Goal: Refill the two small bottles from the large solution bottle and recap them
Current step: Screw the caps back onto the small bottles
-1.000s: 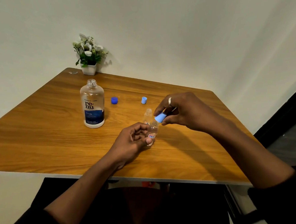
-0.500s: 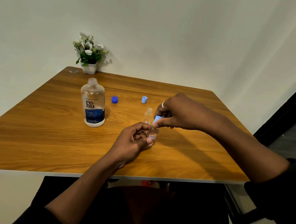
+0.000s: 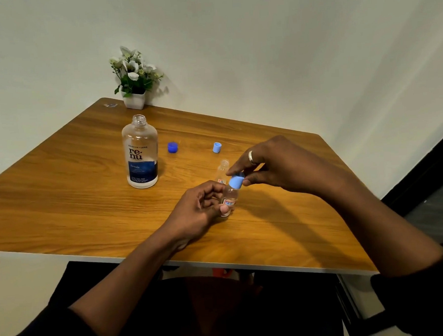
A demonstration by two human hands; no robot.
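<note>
My left hand (image 3: 199, 207) grips a small clear bottle (image 3: 229, 199) that stands on the wooden table (image 3: 63, 201). A light blue cap (image 3: 236, 181) sits on that bottle's neck, pinched by the fingertips of my right hand (image 3: 279, 164). Just behind it stands a second small bottle (image 3: 223, 169), uncapped and partly hidden by my fingers. The large solution bottle (image 3: 140, 152) stands open to the left. A dark blue cap (image 3: 172, 147) and another light blue cap (image 3: 216, 147) lie loose on the table behind.
A white pot of artificial flowers (image 3: 133, 80) stands at the table's far corner against the wall. The near table edge runs just above my lap. Dark floor and a black skirting strip show to the right.
My right hand brought the light blue cap down onto the neck of the small bottle held by my left hand and has kept its pinch on the cap. The left hand stayed put.
</note>
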